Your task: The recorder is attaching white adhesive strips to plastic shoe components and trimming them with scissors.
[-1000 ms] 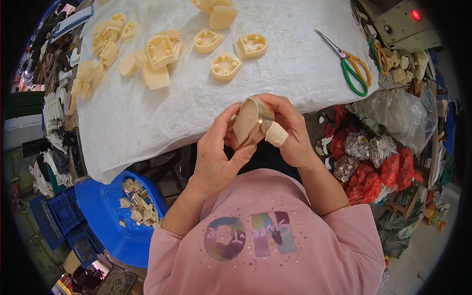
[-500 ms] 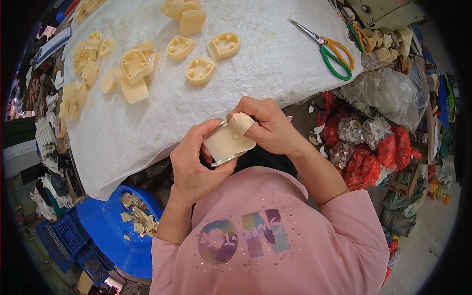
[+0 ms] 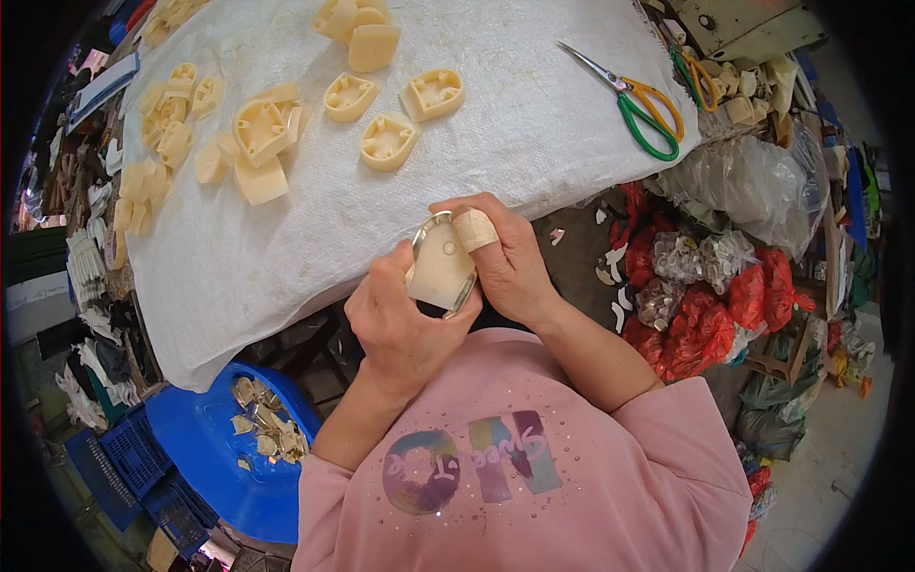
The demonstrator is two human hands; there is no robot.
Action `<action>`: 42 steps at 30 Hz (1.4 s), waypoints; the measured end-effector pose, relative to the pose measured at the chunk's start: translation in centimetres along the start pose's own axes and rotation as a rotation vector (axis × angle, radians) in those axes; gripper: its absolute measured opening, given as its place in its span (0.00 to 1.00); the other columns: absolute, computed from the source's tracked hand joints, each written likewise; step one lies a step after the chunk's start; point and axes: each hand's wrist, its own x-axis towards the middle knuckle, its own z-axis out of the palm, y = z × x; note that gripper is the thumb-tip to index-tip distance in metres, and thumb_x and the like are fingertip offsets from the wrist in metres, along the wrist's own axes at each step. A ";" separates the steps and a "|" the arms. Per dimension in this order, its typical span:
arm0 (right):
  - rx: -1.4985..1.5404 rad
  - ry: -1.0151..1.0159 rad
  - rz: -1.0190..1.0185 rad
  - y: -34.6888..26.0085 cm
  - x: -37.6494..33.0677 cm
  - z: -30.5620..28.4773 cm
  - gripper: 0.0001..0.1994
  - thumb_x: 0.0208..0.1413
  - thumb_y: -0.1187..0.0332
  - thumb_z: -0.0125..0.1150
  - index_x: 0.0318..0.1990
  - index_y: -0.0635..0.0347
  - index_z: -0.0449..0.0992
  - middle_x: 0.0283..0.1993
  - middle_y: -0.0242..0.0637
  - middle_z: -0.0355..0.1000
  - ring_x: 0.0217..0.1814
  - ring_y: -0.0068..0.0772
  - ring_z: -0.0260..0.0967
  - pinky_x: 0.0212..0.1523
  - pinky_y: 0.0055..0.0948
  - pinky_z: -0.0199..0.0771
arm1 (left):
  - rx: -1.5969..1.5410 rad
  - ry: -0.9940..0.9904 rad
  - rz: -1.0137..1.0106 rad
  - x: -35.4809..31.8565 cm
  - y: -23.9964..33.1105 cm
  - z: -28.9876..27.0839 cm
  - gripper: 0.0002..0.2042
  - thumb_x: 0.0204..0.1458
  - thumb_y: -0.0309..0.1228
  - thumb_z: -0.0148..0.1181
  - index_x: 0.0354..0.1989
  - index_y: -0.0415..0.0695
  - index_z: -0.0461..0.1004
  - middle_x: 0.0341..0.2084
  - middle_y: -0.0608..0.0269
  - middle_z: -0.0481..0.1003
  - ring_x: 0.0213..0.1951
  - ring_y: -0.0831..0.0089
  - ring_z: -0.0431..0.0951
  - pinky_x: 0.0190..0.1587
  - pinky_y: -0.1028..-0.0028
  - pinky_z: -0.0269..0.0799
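A cream plastic moulded piece (image 3: 440, 272) with a shiny silvery edging is held in front of my chest, just off the near edge of the white woven sheet (image 3: 534, 114). My left hand (image 3: 400, 324) has its fingers wrapped round the piece's left and lower side. From the right, my right hand (image 3: 510, 262) grips the upper part, its taped thumb pressed on the rim. Similar cream pieces with hollow undersides, such as one piece (image 3: 389, 141), lie on the sheet beyond. Scissors (image 3: 621, 84) with green and orange handles rest at the far right. My fingers hide the underside of the held piece.
At lower left stands a blue plastic basin (image 3: 195, 467) with several broken, shiny-edged scraps inside. Blue crates (image 3: 143, 453) are beside it. Red plastic bags (image 3: 696, 334) and a clear bag (image 3: 739, 181) lie to the right, near white scraps on the floor.
The held piece has turned more upright and shifted slightly right. My left hand has moved right with it, and my right hand has moved down along its edge.
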 end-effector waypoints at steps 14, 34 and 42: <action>0.097 -0.069 0.034 -0.5 -1.2 0.5 0.21 0.62 0.67 0.43 0.61 0.62 0.59 0.56 0.40 0.63 0.54 0.29 0.63 0.54 0.27 0.63 | -0.047 0.026 0.076 -0.4 -1.5 0.5 0.28 0.27 0.28 0.73 0.44 0.39 0.73 0.18 0.60 0.67 0.17 0.66 0.68 0.20 0.71 0.64; 0.101 -0.139 -0.101 -0.8 0.4 -1.5 0.16 0.59 0.67 0.49 0.55 0.59 0.68 0.40 0.33 0.67 0.37 0.22 0.63 0.37 0.21 0.66 | -1.574 -0.660 -0.885 -0.3 -1.7 -1.2 0.38 0.58 0.62 0.21 0.52 0.36 0.62 0.16 0.54 0.70 0.19 0.66 0.71 0.24 0.73 0.65; 0.670 -0.072 0.517 -0.8 1.0 -1.5 0.12 0.57 0.70 0.40 0.43 0.64 0.69 0.28 0.31 0.67 0.21 0.16 0.57 0.19 0.18 0.55 | -0.943 -0.378 -0.465 -0.9 -3.2 -2.1 0.14 0.58 0.37 0.50 0.38 0.36 0.69 0.27 0.58 0.72 0.29 0.74 0.71 0.34 0.78 0.65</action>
